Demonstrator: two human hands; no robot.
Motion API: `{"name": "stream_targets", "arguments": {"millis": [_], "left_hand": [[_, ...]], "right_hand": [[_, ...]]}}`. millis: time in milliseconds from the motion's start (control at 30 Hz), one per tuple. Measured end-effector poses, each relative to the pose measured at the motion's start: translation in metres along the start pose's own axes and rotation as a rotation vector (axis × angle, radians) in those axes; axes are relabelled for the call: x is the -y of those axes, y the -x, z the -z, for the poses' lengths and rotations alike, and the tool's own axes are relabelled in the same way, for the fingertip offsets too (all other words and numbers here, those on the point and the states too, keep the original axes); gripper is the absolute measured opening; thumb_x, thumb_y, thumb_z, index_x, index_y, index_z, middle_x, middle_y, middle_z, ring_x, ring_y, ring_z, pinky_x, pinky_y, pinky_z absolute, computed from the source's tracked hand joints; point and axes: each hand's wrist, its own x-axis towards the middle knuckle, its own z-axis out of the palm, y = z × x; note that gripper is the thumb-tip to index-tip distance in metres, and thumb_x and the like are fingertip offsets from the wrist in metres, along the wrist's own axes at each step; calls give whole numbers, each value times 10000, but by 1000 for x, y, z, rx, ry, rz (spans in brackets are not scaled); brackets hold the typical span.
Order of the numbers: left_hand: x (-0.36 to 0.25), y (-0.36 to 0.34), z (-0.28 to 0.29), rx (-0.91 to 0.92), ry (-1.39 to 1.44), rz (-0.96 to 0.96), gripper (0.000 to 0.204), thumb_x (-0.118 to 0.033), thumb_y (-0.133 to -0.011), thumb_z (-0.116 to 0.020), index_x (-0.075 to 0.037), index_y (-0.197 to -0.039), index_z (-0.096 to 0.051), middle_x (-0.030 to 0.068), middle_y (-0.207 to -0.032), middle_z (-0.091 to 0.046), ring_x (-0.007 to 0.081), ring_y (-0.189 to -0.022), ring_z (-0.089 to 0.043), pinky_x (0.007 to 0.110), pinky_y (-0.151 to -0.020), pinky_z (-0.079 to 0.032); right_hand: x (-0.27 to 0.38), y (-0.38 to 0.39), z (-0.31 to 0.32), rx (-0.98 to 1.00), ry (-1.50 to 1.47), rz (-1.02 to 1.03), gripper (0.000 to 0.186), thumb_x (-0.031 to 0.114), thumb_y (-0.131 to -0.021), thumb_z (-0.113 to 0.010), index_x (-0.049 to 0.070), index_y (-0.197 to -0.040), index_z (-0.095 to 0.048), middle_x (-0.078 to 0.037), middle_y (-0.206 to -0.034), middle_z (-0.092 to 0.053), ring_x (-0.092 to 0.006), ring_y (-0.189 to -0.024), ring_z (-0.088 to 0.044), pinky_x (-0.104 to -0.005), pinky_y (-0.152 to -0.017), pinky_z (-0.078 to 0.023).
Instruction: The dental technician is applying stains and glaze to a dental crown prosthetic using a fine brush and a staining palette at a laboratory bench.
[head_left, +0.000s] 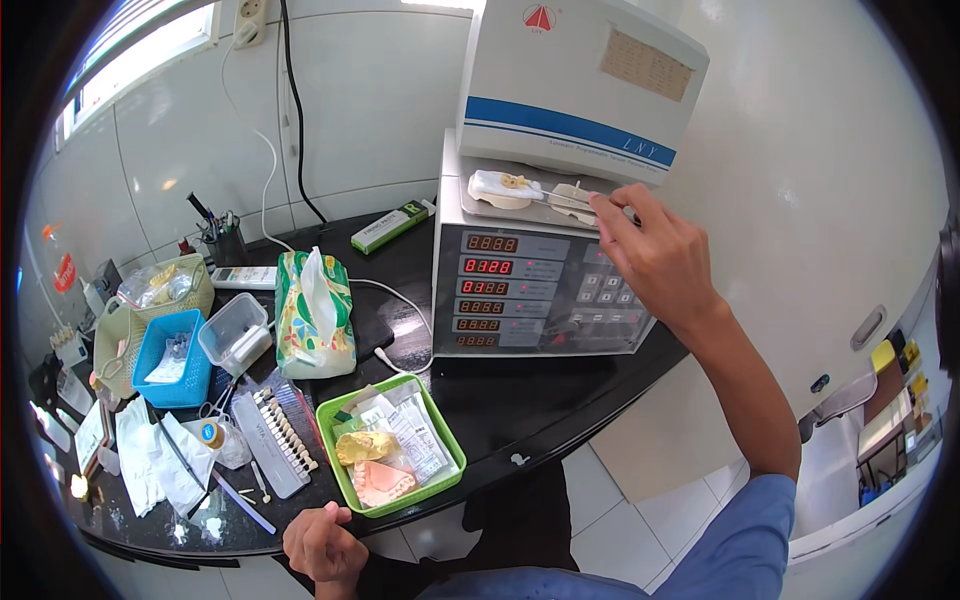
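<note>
My right hand (pixel 655 250) is pinched on a slim pair of metal tweezers (pixel 572 208), fingertips together near their back end. Held that far back, I think, the tool gives my fingers reach and leaves the small work in sight. Its tips lie at the right edge of a white pad (pixel 486 184) — too small for me to tell whether they grip it or just touch.

On that pad sit small yellowish pieces (pixel 514 182); the soft-looking bed probably keeps them from rolling or chipping. The pad rests on a pale round support on the metal shelf (pixel 480 211) of the furnace-like machine (pixel 540 345), below its raised-looking white hood (pixel 570 60). A second pale support (pixel 568 194) is beside it, partly behind the tweezers. My forearm comes in from the right, so the lit displays (pixel 487 267) stay readable, though my wrist is close to the keypad.

My left hand (pixel 325 545) is low, just in front of the worktop (pixel 520 395), fingers loosely curled; I can't tell whether anything is inside. Nearest it is the green basket (pixel 425 492), which keeps the pink cast (pixel 382 485), yellow piece (pixel 365 447) and packets together, likely as one set.
</note>
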Motion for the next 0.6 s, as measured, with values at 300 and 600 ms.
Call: {"name": "stream_targets", "arguments": {"millis": [300, 600], "left_hand": [[-2, 0, -2, -32, 15, 10, 168, 10, -871, -461, 17, -959, -603, 70, -546, -572, 171, -446, -539, 269, -448, -407], [-1, 1, -3, -40, -9, 15, 159, -9, -884, -462, 17, -959, -600, 66, -540, -570, 169, -445, -538, 269, -453, -408]], "right_hand": [[2, -7, -8, -28, 31, 76, 268, 60, -749, -686, 11, -1011, -660, -23, -798, -569, -134, -661, -596, -274, -544, -497], [-4, -4, -12, -22, 9, 103, 269, 53, -765, -674, -14, -1025, -653, -26, -801, -562, -136, -680, -583, -276, -561, -512]]}}
